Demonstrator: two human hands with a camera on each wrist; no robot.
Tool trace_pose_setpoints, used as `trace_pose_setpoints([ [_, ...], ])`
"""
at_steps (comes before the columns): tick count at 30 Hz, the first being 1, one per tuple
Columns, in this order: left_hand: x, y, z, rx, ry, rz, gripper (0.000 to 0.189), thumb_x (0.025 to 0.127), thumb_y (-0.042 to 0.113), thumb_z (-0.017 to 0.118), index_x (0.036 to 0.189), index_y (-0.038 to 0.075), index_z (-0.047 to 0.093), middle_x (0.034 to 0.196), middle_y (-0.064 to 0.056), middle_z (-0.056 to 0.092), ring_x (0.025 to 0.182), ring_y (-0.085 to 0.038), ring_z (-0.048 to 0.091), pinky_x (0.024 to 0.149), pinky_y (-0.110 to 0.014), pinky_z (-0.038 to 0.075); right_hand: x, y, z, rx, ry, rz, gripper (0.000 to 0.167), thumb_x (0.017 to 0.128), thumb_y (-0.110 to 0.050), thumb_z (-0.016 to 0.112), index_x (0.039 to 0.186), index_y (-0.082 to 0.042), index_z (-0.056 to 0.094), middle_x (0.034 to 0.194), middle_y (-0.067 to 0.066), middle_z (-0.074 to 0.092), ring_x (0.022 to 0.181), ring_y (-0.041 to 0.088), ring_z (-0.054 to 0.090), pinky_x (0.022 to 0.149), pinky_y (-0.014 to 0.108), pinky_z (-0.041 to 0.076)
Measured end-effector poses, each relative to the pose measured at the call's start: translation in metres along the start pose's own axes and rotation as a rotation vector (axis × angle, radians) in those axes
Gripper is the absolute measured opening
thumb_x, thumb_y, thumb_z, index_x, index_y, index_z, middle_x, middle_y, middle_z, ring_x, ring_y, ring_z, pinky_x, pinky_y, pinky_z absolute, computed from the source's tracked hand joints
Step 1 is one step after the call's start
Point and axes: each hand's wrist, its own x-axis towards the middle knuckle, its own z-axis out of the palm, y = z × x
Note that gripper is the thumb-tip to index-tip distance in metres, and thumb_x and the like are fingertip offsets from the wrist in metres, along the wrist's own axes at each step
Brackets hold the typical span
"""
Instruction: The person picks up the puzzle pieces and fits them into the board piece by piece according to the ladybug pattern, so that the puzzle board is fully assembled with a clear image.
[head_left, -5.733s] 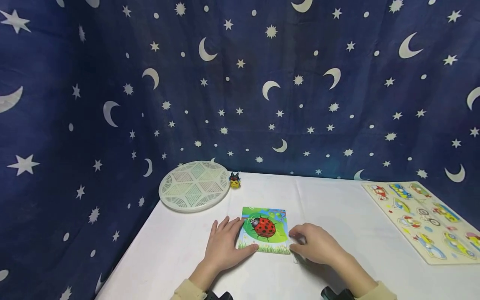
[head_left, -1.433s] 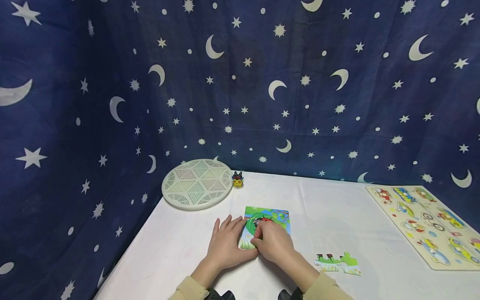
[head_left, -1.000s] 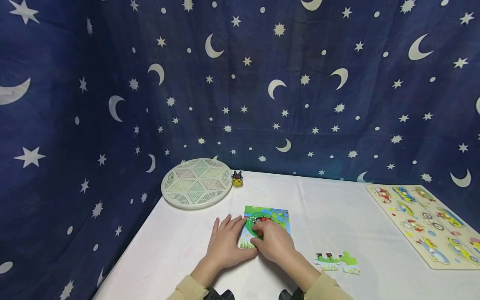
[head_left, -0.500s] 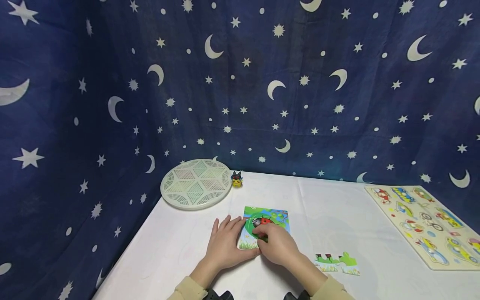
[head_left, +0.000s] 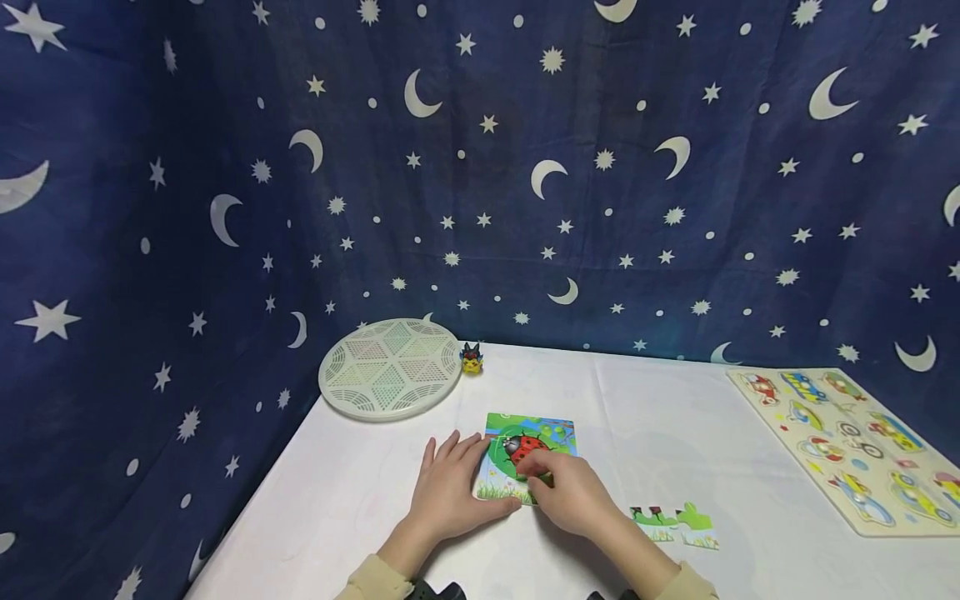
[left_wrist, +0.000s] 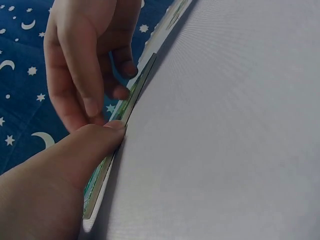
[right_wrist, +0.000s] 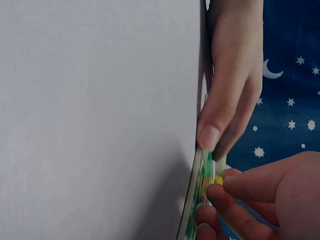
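A square ladybug jigsaw puzzle lies flat on the white table, its lower right part hidden by my right hand. Those fingers bend down onto the picture at the ladybug's lower edge; whether they pinch a piece cannot be made out. My left hand rests at the puzzle's left side with fairly straight fingers, its thumb pressing on the near edge. To the right lie two loose jigsaw pieces, green and white with flowers, side by side.
A round pale board with a star pattern lies at the back left, beside a small yellow and black figure. A wooden picture puzzle board lies on the right. Behind hangs a dark blue curtain with moons and stars.
Two pieces now lie on the table at right; at first the puzzle looked whole with the right hand beside it. Lately that hand has slid slightly right, showing more ladybug. The left hand stays.
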Motion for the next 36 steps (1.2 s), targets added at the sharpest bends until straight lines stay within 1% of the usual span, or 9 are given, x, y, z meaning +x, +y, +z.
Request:
trace_pose_setpoints([
  [2,0.000,-0.001,0.000,0.001,0.003,0.000,0.096,0.073,0.081,0.068,0.145,0.018,0.059,0.146,-0.006,0.057,0.144,-0.038,0.039,0.118,-0.067,0.016,-0.001,0.001,-0.003,0.003,0.009,0.018,0.016,0.094,-0.008,0.070,0.102,-0.021,0.075,0.094,-0.008,0.071,0.069,0.006,0.054,0.064,0.029,0.047],
  [5,-0.001,-0.001,0.000,-0.001,0.004,0.001,0.097,0.073,0.081,0.068,0.146,0.019,0.058,0.146,-0.006,0.057,0.144,-0.039,0.039,0.118,-0.066,0.016,-0.004,0.002,-0.008,-0.004,0.020,0.049,0.017,0.093,-0.007,0.070,0.099,-0.023,0.075,0.090,-0.010,0.069,0.064,0.007,0.049,0.061,0.028,0.044],
  [10,-0.001,-0.002,0.000,0.000,-0.003,-0.002,0.098,0.073,0.083,0.067,0.147,0.018,0.058,0.147,-0.006,0.056,0.144,-0.038,0.038,0.118,-0.066,0.016,-0.009,0.005,-0.020,-0.005,0.025,0.102,0.021,0.092,-0.004,0.070,0.097,-0.024,0.075,0.088,-0.012,0.067,0.062,0.011,0.049,0.059,0.029,0.043],
  [14,-0.002,-0.002,0.000,-0.001,-0.005,-0.004,0.099,0.073,0.083,0.067,0.147,0.018,0.057,0.148,-0.006,0.056,0.145,-0.038,0.038,0.118,-0.066,0.015,-0.012,0.010,-0.029,0.016,0.030,0.141,0.019,0.092,-0.005,0.070,0.096,-0.023,0.076,0.087,-0.010,0.068,0.061,0.012,0.050,0.056,0.029,0.043],
  [17,-0.002,-0.002,0.000,-0.001,-0.003,-0.005,0.099,0.072,0.082,0.068,0.147,0.017,0.058,0.147,-0.006,0.056,0.145,-0.038,0.038,0.118,-0.066,0.015,-0.014,0.014,-0.033,0.021,0.028,0.151,0.016,0.093,-0.007,0.071,0.094,-0.022,0.075,0.088,-0.009,0.069,0.062,0.011,0.053,0.057,0.030,0.045],
  [22,-0.002,-0.001,0.000,-0.002,-0.003,-0.010,0.099,0.072,0.082,0.069,0.147,0.017,0.058,0.148,-0.006,0.056,0.145,-0.038,0.038,0.119,-0.065,0.015,-0.017,0.022,-0.041,0.013,0.013,0.165,0.014,0.092,-0.008,0.071,0.091,-0.021,0.074,0.088,-0.009,0.069,0.063,0.010,0.055,0.061,0.030,0.046],
  [29,-0.001,-0.001,0.000,-0.003,-0.011,-0.016,0.100,0.072,0.083,0.068,0.147,0.018,0.057,0.149,-0.005,0.055,0.145,-0.037,0.037,0.119,-0.065,0.014,-0.020,0.032,-0.057,-0.021,-0.017,0.223,0.013,0.092,-0.008,0.074,0.092,-0.021,0.074,0.099,-0.003,0.071,0.066,0.014,0.053,0.060,0.032,0.047],
  [36,0.000,0.000,0.001,0.002,-0.014,-0.015,0.100,0.072,0.083,0.068,0.147,0.018,0.057,0.149,-0.004,0.055,0.146,-0.036,0.036,0.119,-0.064,0.014,-0.028,0.047,-0.071,-0.031,-0.049,0.220,0.009,0.093,-0.011,0.074,0.095,-0.020,0.074,0.097,-0.005,0.071,0.069,0.014,0.054,0.064,0.033,0.047],
])
